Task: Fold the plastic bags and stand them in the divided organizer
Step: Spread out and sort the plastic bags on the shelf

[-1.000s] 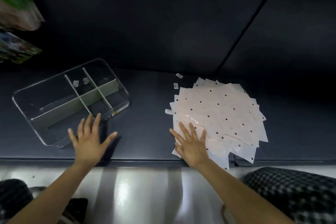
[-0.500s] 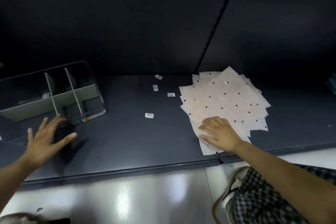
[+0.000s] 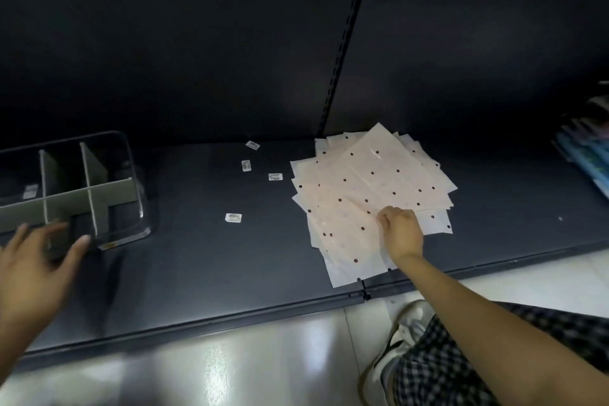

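A loose pile of flat pale plastic bags [image 3: 369, 188] with dark dots lies on the dark shelf [image 3: 204, 260], right of centre. My right hand [image 3: 400, 229] rests on the pile's near side, fingers curled and pinching the edge of a bag. At the far left stands the clear divided organizer [image 3: 99, 188] with grey dividers; small labels lie inside it. My left hand [image 3: 36, 260] hovers with fingers spread just in front of the organizer, blurred, holding nothing.
Several small white labels [image 3: 233, 217] lie scattered on the shelf between organizer and bags. A slotted upright [image 3: 346, 43] divides the dark back panel. Blue packaged goods [image 3: 590, 158] sit at the far right. Below the shelf edge are a glossy floor, checked trousers and a shoe [image 3: 395, 339].
The view swung right, so the organizer slid left. My right hand went from lying flat on the pile to curled, pinching a bag. My left hand stayed spread near the organizer.
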Demonstrator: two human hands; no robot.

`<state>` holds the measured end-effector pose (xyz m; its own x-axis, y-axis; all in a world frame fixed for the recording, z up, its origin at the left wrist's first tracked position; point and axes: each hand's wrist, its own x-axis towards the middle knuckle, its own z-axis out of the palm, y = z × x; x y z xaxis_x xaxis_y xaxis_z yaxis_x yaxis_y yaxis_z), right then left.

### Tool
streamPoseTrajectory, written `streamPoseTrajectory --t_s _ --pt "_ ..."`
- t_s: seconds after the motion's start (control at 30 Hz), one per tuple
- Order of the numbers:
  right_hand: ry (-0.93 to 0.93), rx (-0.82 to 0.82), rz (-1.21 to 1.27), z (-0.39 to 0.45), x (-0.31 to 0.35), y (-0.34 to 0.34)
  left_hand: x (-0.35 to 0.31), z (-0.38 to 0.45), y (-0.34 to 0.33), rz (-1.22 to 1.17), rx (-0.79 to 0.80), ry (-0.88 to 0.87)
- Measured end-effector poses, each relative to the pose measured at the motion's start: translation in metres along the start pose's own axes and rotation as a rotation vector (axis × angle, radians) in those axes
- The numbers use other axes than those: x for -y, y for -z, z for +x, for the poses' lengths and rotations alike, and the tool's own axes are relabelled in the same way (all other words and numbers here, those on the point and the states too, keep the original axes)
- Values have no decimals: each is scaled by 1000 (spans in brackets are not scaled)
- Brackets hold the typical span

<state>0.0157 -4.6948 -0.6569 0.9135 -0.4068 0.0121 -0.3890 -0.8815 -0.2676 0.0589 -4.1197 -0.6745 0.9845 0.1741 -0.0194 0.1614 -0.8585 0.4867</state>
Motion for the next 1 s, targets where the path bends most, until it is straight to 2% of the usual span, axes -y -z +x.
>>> streamPoseTrajectory --t_s 0.07,0.1,0.17,0.2,0.27,0.3,0.37,0.43,0.5,0.6,0.63,0.7,0.8,0.87,0.93,0.97,1.0 --pt "82 25 168 -12 22 -1 -58 -21 -3 -52 -167 -142" --pt "153 91 226 -20 37 -4 -89 -36 -7 -105 -164 -214" --pt "321 236 289 -40 73 -11 -142 -60 -23 -340 -1 -226" --pt "418 296 303 -51 90 -15 -160 -68 -32 -507 132 -143" --pt "606 420 287 -77 119 -25 -187 -81 -45 -819 372 141" --pt "687 498 254 -91 129 -29 -194 -85 -50 -924 431 276" --pt "835 637 182 -113 139 -35 -195 -94 -55 -1015 399 405" --pt "942 734 141 -127 141 -37 -183 -100 -59 -874 270 376" --pt "954 774 130 -130 141 -35 -171 -104 -60 -635 192 305" --pt "772 602 216 -114 130 -25 -159 -101 -54 -471 138 213" --pt "730 523 203 -103 126 -21 -156 -97 -49 -420 170 129" --pt "708 459 105 -81 122 -15 -155 -89 -33 -281 360 -107" --pt "800 485 40 -63 146 -15 -172 -69 -5 -128 712 -361" --pt "864 542 68 -58 171 -21 -186 -54 7 -77 771 -460" --pt "790 641 208 -56 194 -29 -192 -41 15 -69 719 -499" --pt "695 668 332 -56 204 -32 -191 -34 18 -54 625 -491" --pt "573 653 453 -54 211 -36 -187 -28 18 -29 461 -478"
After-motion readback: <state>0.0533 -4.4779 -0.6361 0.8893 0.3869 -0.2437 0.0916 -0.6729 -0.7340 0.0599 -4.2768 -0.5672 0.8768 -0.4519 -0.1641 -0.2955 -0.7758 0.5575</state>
